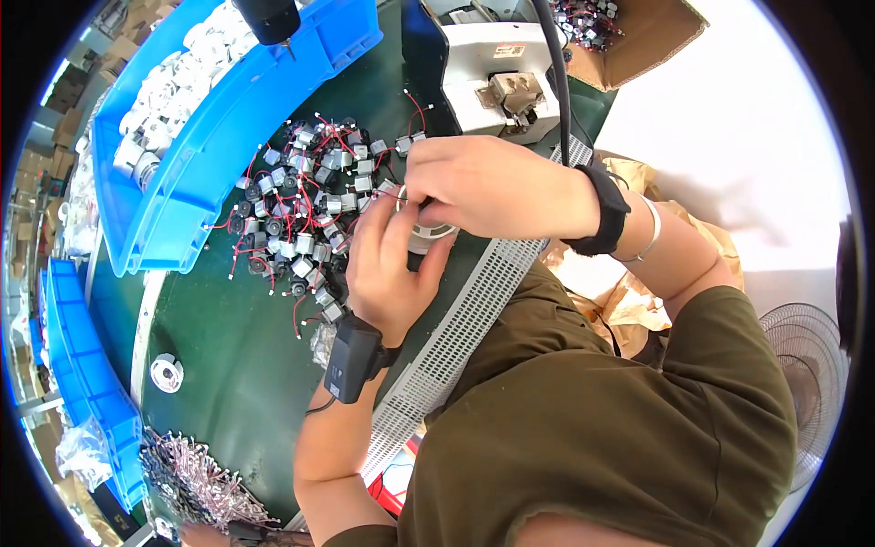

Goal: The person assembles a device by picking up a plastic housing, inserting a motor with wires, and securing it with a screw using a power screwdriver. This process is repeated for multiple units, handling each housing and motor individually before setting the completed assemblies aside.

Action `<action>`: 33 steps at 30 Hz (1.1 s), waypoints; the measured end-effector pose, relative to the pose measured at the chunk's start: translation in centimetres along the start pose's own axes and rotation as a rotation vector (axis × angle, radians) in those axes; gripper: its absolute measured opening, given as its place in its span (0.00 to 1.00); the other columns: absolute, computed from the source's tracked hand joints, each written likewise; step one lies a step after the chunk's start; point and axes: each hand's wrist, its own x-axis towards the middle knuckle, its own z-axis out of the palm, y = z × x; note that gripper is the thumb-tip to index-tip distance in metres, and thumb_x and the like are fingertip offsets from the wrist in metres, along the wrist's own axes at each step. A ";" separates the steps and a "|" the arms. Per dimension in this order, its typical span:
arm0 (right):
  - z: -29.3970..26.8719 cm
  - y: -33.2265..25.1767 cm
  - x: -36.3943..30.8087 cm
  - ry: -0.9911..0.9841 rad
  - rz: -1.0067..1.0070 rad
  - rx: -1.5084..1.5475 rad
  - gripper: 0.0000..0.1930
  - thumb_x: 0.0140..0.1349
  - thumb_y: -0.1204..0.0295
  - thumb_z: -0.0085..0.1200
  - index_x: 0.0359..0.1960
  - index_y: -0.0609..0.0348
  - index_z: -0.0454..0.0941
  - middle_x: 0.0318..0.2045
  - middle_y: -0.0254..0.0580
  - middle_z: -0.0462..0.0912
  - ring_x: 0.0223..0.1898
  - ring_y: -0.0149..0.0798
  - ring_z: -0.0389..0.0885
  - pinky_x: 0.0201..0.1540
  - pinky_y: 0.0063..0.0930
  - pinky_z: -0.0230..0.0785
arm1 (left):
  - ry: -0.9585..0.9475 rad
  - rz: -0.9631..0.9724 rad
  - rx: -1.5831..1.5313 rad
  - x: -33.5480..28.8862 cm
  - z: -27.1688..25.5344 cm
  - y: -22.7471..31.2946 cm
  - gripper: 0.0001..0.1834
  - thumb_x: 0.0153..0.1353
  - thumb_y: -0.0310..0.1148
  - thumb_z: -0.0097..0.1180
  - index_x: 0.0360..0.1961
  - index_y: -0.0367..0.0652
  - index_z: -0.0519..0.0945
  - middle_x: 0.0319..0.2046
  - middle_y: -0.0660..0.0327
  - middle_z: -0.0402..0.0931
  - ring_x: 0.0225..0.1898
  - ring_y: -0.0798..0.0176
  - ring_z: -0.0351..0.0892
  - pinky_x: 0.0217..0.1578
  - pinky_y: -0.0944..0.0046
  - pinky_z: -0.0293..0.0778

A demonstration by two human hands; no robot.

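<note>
My left hand [390,269] is closed around a round white plastic part [428,235] with slots in its rim, low over the green work surface. From above, my right hand [497,187] reaches over the same part, its fingers pinched together at the top. Something small and dark shows under those fingertips, mostly hidden, so I cannot make out what it is. Just left of both hands lies a heap of small silver-grey motors [305,242] with black ends and red wires.
A blue bin [196,196] of white plastic parts stands far left, under a black screwdriver head [269,18]. A grey-white machine [501,77] stands at the back. Nearer are a loose white ring [167,373], a wire bundle [205,474] and another person's hand [205,534].
</note>
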 end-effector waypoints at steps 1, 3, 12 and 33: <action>0.3 0.2 -0.1 0.084 -0.089 -0.051 0.07 0.51 0.74 0.56 0.29 0.61 0.72 0.30 0.42 0.71 0.30 0.48 0.74 0.33 0.36 0.68 | -0.003 0.020 0.024 0.2 0.0 0.1 0.25 0.42 0.28 0.69 0.42 0.35 0.71 0.43 0.47 0.72 0.43 0.43 0.75 0.42 0.54 0.73; 0.4 0.3 -0.3 0.077 -0.072 -0.069 0.07 0.51 0.74 0.56 0.30 0.61 0.71 0.30 0.42 0.71 0.30 0.47 0.74 0.33 0.35 0.69 | -0.049 0.038 0.041 0.2 -0.3 0.2 0.28 0.42 0.23 0.67 0.46 0.32 0.70 0.46 0.43 0.72 0.46 0.43 0.74 0.45 0.56 0.72; 1.6 1.2 -1.8 0.128 -0.122 -0.125 0.09 0.51 0.71 0.56 0.30 0.59 0.71 0.30 0.39 0.72 0.32 0.43 0.74 0.31 0.33 0.69 | 0.003 0.034 0.021 0.2 0.2 -0.6 0.26 0.42 0.31 0.69 0.43 0.35 0.75 0.44 0.47 0.72 0.42 0.45 0.75 0.40 0.54 0.73; -9.8 -0.8 3.1 0.435 -0.283 1.071 0.18 0.47 0.75 0.63 0.40 0.65 0.72 0.24 0.35 0.77 0.25 0.25 0.75 0.26 0.17 0.65 | -0.092 -0.051 -0.026 -0.1 -0.6 -0.5 0.22 0.44 0.22 0.66 0.43 0.40 0.79 0.48 0.44 0.68 0.44 0.46 0.75 0.42 0.59 0.74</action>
